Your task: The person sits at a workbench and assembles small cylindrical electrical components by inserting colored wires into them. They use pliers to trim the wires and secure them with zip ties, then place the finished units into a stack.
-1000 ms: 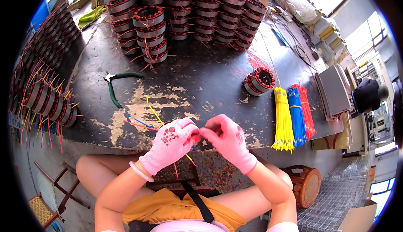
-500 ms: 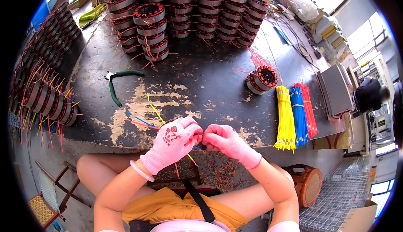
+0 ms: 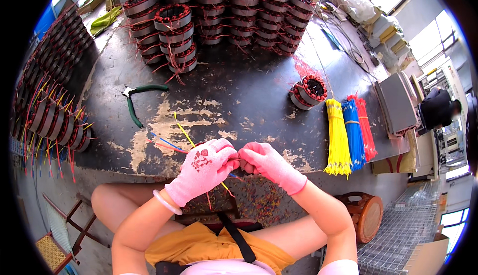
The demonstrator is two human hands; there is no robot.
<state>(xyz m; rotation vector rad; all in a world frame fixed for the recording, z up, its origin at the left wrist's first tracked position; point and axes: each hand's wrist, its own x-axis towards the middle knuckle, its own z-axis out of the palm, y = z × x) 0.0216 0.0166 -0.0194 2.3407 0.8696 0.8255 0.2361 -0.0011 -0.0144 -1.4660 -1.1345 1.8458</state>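
Both my hands wear pink gloves and meet fingertip to fingertip over the table's front edge. My left hand (image 3: 201,168) is closed, its thumb and fingers pinched on thin wire. From under it a yellow wire (image 3: 184,130), a blue wire (image 3: 167,141) and a red wire (image 3: 175,148) run out onto the tabletop; further wire ends hang below the hand toward my lap. Whatever these wires join is hidden beneath the glove. My right hand (image 3: 271,164) is closed too, pinching a thin reddish wire against my left fingertips; its far end is hidden.
Green-handled cutters (image 3: 130,103) lie open at left. A wound stator (image 3: 308,93) sits at right, beside bundles of yellow wires (image 3: 337,140), blue wires (image 3: 352,135) and red wires (image 3: 366,130). Stacked stators (image 3: 174,41) line the back; more stators (image 3: 55,123) with coloured leads stand left.
My right hand has shifted slightly left and up, its fingers curling tighter against the left fingertips. The left hand keeps its place. The whole view has moved a little.
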